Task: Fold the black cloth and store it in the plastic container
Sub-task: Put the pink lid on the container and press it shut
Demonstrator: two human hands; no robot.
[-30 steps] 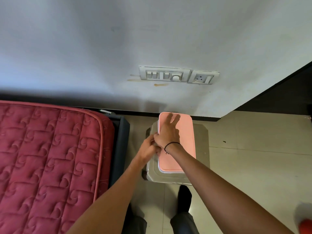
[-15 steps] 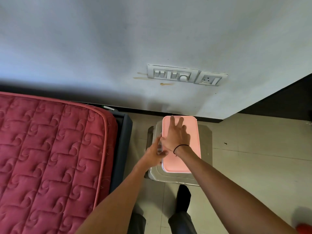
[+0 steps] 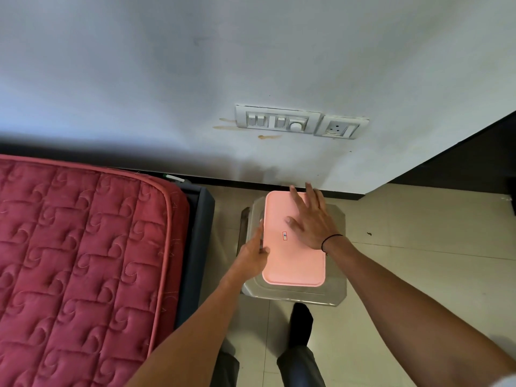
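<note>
A plastic container with a pink lid (image 3: 290, 263) rests on a grey stool (image 3: 336, 283) by the wall. My right hand (image 3: 311, 219) lies flat on the far right part of the lid, fingers spread. My left hand (image 3: 255, 252) holds the container's left edge, index finger stretched along the rim. The lid is on, so the inside is hidden. No black cloth shows anywhere in view.
A red quilted mattress (image 3: 78, 261) on a dark bed frame (image 3: 195, 247) fills the left. A switch panel and socket (image 3: 301, 122) sit on the white wall above the stool. Tiled floor (image 3: 418, 261) extends right. My legs and a dark sock (image 3: 300, 325) are below the stool.
My right hand has slid from the lid's left side to its far right part, uncovering a small label. My left hand stays at the left edge, its finger now extended.
</note>
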